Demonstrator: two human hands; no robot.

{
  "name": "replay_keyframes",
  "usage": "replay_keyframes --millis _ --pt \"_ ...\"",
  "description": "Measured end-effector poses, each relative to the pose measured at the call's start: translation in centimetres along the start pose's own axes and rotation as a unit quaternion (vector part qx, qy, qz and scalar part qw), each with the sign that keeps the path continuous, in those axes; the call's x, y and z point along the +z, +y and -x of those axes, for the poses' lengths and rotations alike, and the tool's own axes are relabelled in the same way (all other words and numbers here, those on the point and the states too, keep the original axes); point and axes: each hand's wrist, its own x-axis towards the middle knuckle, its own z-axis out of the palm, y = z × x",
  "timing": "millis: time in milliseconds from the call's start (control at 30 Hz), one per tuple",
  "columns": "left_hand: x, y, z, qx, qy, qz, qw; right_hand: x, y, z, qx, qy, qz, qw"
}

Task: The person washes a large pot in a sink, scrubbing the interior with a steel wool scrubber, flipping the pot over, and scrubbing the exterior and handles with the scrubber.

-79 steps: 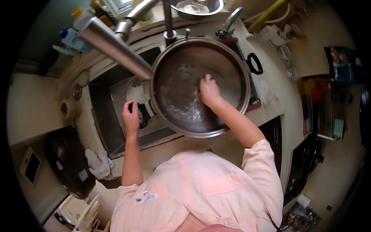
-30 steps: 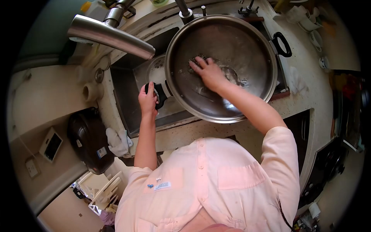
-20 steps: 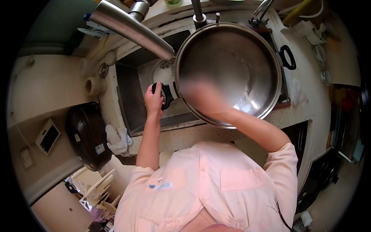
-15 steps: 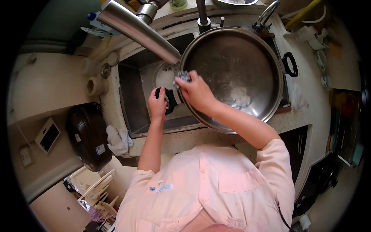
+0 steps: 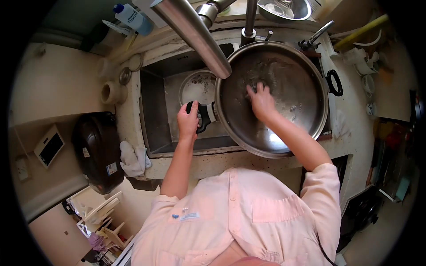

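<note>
A large stainless-steel pan (image 5: 284,62) with two black handles rests over the right part of the sink, with some water in it. My left hand (image 5: 187,122) is wrapped round its left handle (image 5: 205,118). Inside the pan, my right hand (image 5: 263,104) presses a steel wool scourer (image 5: 254,84) toward the bottom, left of the middle. The fingers cover most of the scourer, and they are slightly blurred.
The sink (image 5: 155,119) has a round strainer (image 5: 198,91) at its bottom. A thick metal faucet tube (image 5: 195,40) reaches over the pan's left rim. A metal bowl (image 5: 286,11) and a blue-capped bottle (image 5: 133,18) stand behind. A white cloth (image 5: 133,159) lies at the left front.
My right hand has moved with the scourer from the pan's left rim by the handle into the pan. My left hand keeps its grip. The view has shifted slightly.
</note>
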Motion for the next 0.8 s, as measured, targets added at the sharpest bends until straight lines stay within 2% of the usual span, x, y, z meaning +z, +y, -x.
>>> replay_keyframes --millis 67,167,200,300,367,400,500,567,633,733,800 --pt "-0.1 0.0 -0.2 0.002 -0.001 -0.005 1.000 1.0 0.5 1.6 -0.088 -0.008 -0.050 0.995" --pt "0.3 0.5 0.5 -0.001 0.003 -0.023 1.000 1.3 2.1 -2.2 0.067 0.065 -0.153 0.984" --pt "0.5 0.9 0.5 0.001 0.004 -0.031 1.000 0.8 1.7 -3.4 0.064 0.153 -0.197 0.966" --pt "0.5 0.7 0.6 -0.001 0.005 -0.024 1.000 -2.8 -3.0 -3.9 0.001 0.201 -0.270 0.942" --pt "0.3 0.2 0.4 0.017 0.002 -0.025 1.000 -3.1 -5.5 -4.4 -0.066 0.219 -0.254 0.940" --pt "0.2 0.0 0.3 0.027 0.001 -0.026 0.999 -2.7 -6.3 -5.0 -0.055 0.204 -0.225 0.951" --pt "0.0 -0.3 0.1 0.032 -0.008 -0.022 0.999 -2.2 -4.4 -8.6 0.050 0.243 -0.179 0.952" --pt "-0.1 -0.6 0.0 0.039 -0.005 -0.018 0.999 -2.5 -1.2 -10.5 0.148 0.284 -0.201 0.926" --pt "-0.1 -0.5 0.1 0.037 -0.004 -0.018 0.999 -3.1 1.6 -10.9 0.209 0.300 -0.159 0.917" --pt "0.2 -0.1 0.1 0.027 -0.005 -0.017 0.999 -3.0 3.2 -9.6 0.285 0.244 -0.070 0.924" --pt "0.2 -0.1 0.2 0.021 -0.002 -0.021 1.000 -0.8 2.9 -7.3 0.208 0.152 0.002 0.966"
